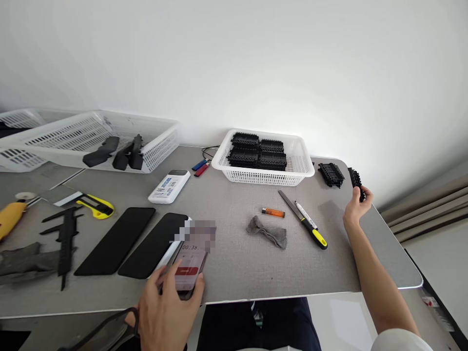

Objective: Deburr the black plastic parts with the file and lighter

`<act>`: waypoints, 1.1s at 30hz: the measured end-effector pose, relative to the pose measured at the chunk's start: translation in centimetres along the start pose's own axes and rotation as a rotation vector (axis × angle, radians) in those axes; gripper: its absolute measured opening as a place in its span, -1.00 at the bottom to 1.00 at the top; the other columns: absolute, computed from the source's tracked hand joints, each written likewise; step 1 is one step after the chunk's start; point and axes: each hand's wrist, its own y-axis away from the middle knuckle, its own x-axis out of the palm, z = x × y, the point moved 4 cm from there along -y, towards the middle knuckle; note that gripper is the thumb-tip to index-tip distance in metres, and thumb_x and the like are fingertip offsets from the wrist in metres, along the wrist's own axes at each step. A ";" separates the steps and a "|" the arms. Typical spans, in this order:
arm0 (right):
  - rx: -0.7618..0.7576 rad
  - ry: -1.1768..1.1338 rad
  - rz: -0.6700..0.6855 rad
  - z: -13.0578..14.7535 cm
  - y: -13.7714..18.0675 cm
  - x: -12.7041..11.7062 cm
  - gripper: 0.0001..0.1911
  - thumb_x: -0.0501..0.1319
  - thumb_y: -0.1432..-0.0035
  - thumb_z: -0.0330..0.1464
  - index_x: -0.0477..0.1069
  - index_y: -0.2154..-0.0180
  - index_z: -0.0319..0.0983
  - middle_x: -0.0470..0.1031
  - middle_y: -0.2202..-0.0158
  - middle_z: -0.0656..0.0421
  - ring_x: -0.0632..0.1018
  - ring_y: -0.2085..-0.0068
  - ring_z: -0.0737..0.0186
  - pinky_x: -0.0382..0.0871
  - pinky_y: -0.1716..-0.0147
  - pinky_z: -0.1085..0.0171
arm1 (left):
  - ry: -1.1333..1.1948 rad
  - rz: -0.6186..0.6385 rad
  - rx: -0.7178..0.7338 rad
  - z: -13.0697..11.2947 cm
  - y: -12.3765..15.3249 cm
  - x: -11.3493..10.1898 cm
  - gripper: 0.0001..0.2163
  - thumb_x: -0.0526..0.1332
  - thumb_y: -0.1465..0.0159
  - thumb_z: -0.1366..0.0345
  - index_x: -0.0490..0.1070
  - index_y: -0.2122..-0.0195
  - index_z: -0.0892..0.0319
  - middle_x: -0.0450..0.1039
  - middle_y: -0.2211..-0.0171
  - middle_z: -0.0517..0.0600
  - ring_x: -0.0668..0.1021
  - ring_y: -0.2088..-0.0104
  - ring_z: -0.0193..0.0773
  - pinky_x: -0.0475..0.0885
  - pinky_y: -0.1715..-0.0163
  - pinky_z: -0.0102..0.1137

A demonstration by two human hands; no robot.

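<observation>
My left hand (168,304) is at the table's front edge, closed around the lower end of a smartphone (188,270). The thumb lies along its right side and the fingers along its left. A timer and a red button glow on its screen. Over the table's right end, my right hand (357,207) pinches a black plastic part with toothed edges (355,178), tilted on its side. A similar black toothed part (331,174) lies just left of it. Two flat black panels (115,241) rest beside the phone, the right one partly next to its edge.
A white basket (268,178) at the back holds several black parts. Nearer lie an orange lighter (273,212), a grey cloth (268,233), a file (309,226) and a white marker (306,214). Leftward are a white box (169,186), calipers (66,243), a yellow cutter (95,205) and another basket (161,148).
</observation>
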 end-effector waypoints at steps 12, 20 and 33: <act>-0.010 -0.009 0.009 -0.1 0.0 0.1 -0.60 0.23 -0.20 -0.10 0.42 0.05 -0.23 0.44 0.03 0.09 0.45 -0.02 0.08 0.28 -0.12 0.00 | -0.109 0.090 0.046 -1.9 -1.4 -0.4 -0.34 -0.14 -0.40 -0.07 0.29 -0.22 0.42 0.32 -0.17 0.40 0.48 -0.08 0.27 0.39 -0.01 0.01; -0.007 -0.007 -0.001 -0.1 -0.1 0.1 -0.59 0.24 -0.19 -0.11 0.43 0.04 -0.24 0.44 0.02 0.08 0.45 -0.03 0.07 0.28 -0.13 0.00 | -0.129 0.158 0.055 -2.8 -3.4 1.1 -0.34 -0.13 -0.41 -0.02 0.14 -0.34 0.42 0.30 -0.21 0.40 0.48 -0.08 0.30 0.42 0.03 0.04; -0.010 0.002 -0.008 0.0 0.0 0.3 -0.57 0.23 -0.18 -0.08 0.42 0.04 -0.23 0.43 0.03 0.08 0.46 -0.01 0.07 0.30 -0.12 0.00 | -0.133 0.184 0.060 -3.0 -5.0 1.5 -0.38 -0.13 -0.40 0.10 0.13 -0.35 0.44 0.30 -0.21 0.38 0.52 0.00 0.24 0.48 0.13 -0.07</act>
